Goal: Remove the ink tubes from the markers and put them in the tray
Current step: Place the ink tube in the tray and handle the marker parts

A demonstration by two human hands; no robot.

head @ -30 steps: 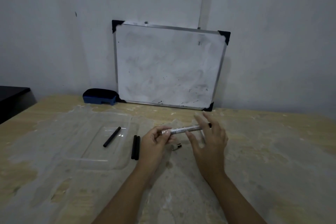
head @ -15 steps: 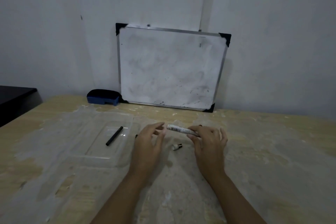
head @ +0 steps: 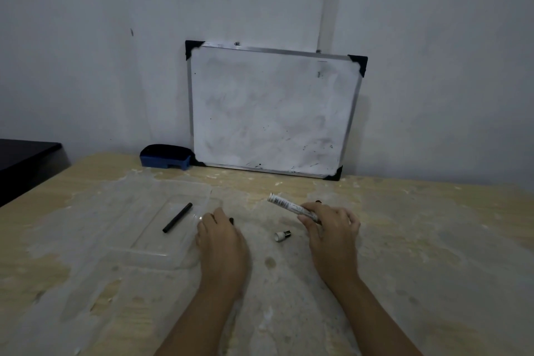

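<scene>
- I see the marker (head: 291, 207) held above the table (head: 433, 240), long axis slanting, open end up-left.
- My right hand (head: 332, 228) pinches its lower end.
- My left hand (head: 221, 235) curls over dark tubes (barely showing) just beside the tray (head: 121, 211).
- One tube (head: 177, 217) lies diagonally in the tray.
- A cap (head: 282, 235) lies between the hands.
</scene>
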